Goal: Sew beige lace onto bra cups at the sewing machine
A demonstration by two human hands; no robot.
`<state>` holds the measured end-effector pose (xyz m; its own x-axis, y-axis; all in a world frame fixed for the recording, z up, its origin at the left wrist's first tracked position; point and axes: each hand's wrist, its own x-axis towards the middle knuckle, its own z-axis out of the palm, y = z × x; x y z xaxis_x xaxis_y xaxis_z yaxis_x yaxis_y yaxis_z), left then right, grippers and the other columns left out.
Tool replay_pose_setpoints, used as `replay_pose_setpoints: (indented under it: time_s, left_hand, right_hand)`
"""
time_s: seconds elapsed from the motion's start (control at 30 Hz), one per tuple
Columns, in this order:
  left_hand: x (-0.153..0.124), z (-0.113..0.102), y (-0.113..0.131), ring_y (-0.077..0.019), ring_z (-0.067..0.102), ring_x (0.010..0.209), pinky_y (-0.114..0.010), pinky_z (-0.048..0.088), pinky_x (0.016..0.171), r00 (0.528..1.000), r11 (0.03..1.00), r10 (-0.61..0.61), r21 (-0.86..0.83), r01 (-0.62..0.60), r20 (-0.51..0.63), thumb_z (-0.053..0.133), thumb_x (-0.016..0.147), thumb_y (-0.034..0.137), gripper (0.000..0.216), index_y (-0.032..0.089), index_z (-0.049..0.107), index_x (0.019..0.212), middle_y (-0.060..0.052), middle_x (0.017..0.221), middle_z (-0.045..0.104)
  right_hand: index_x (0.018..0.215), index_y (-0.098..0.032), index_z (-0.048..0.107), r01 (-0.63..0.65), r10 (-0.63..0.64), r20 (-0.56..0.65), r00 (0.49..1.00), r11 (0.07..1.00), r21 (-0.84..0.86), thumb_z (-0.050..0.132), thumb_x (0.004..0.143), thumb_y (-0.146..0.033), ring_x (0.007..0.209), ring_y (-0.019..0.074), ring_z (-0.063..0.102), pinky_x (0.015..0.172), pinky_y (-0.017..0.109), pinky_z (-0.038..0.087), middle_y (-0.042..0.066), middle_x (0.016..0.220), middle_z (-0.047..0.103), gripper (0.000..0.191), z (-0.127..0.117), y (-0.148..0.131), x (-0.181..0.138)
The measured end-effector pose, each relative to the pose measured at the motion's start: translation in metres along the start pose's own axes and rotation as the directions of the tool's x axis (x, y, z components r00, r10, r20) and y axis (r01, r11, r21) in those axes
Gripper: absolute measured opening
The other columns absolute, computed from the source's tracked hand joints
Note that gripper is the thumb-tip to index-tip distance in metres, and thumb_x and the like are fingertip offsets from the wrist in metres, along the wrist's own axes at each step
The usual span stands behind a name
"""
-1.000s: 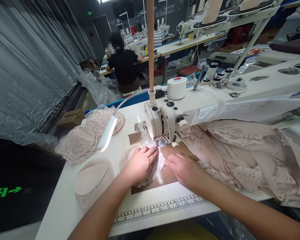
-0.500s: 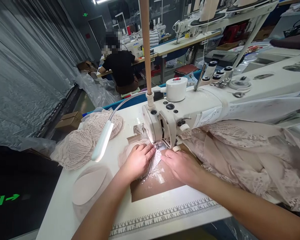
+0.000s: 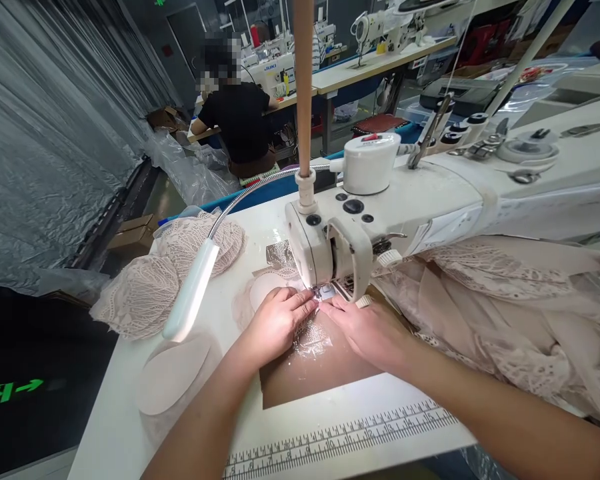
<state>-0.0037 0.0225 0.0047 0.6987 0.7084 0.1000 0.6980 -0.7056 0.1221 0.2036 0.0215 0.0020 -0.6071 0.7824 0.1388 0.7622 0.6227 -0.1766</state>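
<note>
Under the needle of a white sewing machine [image 3: 310, 247] lies a beige lace-covered cup piece [image 3: 265, 285], mostly hidden by my hands. My left hand [image 3: 277, 321] presses on it from the left, fingers together and closed on the fabric, tips close to the presser foot [image 3: 318, 293]. From the right my right hand [image 3: 365, 328] reaches in, its fingers closed at the edge of the same piece. Both sets of fingertips nearly meet just in front of the foot. Below them is a brown sheet [image 3: 320, 373] with shiny clear tape.
Stacked lace cups [image 3: 140, 297] and a plain beige cup [image 3: 175, 377] lie on the left. A lamp [image 3: 190, 290] hangs over the table. Beige lace fabric [image 3: 480, 307] heaps on the right. A printed ruler [image 3: 340, 440] runs along the front edge. A person [image 3: 235, 127] sits farther back.
The lace strip that showed between my hands is now mostly covered. My fingertips have come closer together by the foot. The view has shifted slightly.
</note>
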Motion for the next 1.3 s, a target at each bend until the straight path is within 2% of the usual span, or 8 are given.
replay_pose_setpoints:
  time_s: [0.27,0.43,0.57,0.7,0.83,0.97,1.1,1.3]
  left_hand:
    - [0.005,-0.001,-0.004,-0.0221,0.050,0.091,-0.039,0.042,0.084,0.997,0.997,-0.072,0.011,0.072,-0.019,0.043,0.083,0.007,0.049,0.022,0.051,0.129,-0.008,0.124,0.058]
    - [0.005,0.003,-0.006,-0.0225,0.049,0.089,-0.038,0.042,0.082,0.996,0.996,-0.083,0.031,0.084,-0.034,0.045,0.082,0.008,0.045,0.019,0.055,0.124,-0.008,0.121,0.059]
    - [0.004,0.005,-0.007,-0.0234,0.050,0.097,-0.039,0.042,0.086,0.995,0.995,-0.086,0.037,0.088,-0.055,0.045,0.082,0.008,0.045,0.019,0.054,0.124,-0.009,0.122,0.058]
    - [0.001,-0.003,-0.003,-0.0261,0.051,0.104,-0.043,0.042,0.088,0.986,0.982,-0.157,0.099,0.161,-0.049,0.045,0.083,0.012,0.041,0.017,0.054,0.123,-0.013,0.118,0.059]
    - [-0.005,-0.016,0.010,-0.0253,0.055,0.094,-0.039,0.047,0.078,0.961,0.951,-0.278,0.142,0.275,-0.003,0.039,0.091,0.025,0.031,0.015,0.059,0.113,-0.013,0.108,0.060]
    - [-0.009,-0.020,0.025,-0.0204,0.057,0.085,-0.031,0.049,0.068,0.943,0.943,-0.328,0.075,0.323,0.057,0.039,0.092,0.025,0.028,0.016,0.062,0.106,-0.010,0.099,0.060]
    - [-0.007,-0.014,0.033,-0.0218,0.054,0.085,-0.035,0.049,0.073,0.956,0.956,-0.292,0.052,0.290,0.041,0.042,0.089,0.022,0.028,0.013,0.061,0.107,-0.011,0.099,0.060]
    - [-0.008,-0.009,0.033,-0.0223,0.053,0.096,-0.037,0.047,0.082,0.990,0.991,-0.137,-0.002,0.137,0.022,0.041,0.091,0.023,0.032,0.016,0.056,0.117,-0.010,0.124,0.056]
  right_hand:
    - [0.112,-0.019,0.062,0.076,-0.072,-0.038,0.997,0.988,0.131,0.042,0.077,-0.003,0.062,0.0125,0.045,0.055,0.025,0.029,0.003,0.084,0.060,0.043,0.000,0.008,-0.002]
    - [0.112,-0.020,0.063,0.054,-0.050,-0.025,0.998,0.984,0.171,0.041,0.079,-0.005,0.062,0.0117,0.046,0.057,0.023,0.032,0.004,0.087,0.061,0.042,0.001,0.011,-0.003]
    - [0.112,-0.022,0.064,0.023,-0.021,-0.015,1.000,0.987,0.160,0.042,0.082,-0.008,0.064,0.0126,0.049,0.057,0.024,0.032,0.004,0.087,0.062,0.040,0.003,0.011,-0.003]
    - [0.110,-0.022,0.065,0.015,-0.007,-0.044,0.999,0.983,0.185,0.042,0.084,-0.009,0.073,0.0150,0.056,0.064,0.024,0.037,0.005,0.089,0.065,0.038,0.005,0.011,-0.004]
    - [0.100,-0.020,0.068,0.005,0.014,-0.093,0.996,0.980,0.201,0.040,0.087,-0.010,0.077,0.0164,0.059,0.068,0.026,0.040,0.005,0.087,0.067,0.033,0.006,0.013,-0.004]
    - [0.100,-0.020,0.068,-0.028,0.042,-0.080,0.996,0.986,0.162,0.039,0.088,-0.012,0.067,0.0154,0.057,0.062,0.026,0.038,0.005,0.081,0.066,0.032,0.004,0.013,-0.005]
    - [0.098,-0.020,0.068,-0.030,0.039,-0.076,0.996,0.993,0.115,0.040,0.087,-0.011,0.066,0.0153,0.056,0.062,0.026,0.037,0.006,0.084,0.066,0.032,-0.001,0.011,-0.004]
    - [0.096,-0.019,0.068,-0.043,0.051,-0.071,0.996,0.993,0.110,0.041,0.088,-0.013,0.072,0.0177,0.056,0.062,0.026,0.037,0.007,0.082,0.064,0.030,-0.006,0.010,-0.004]
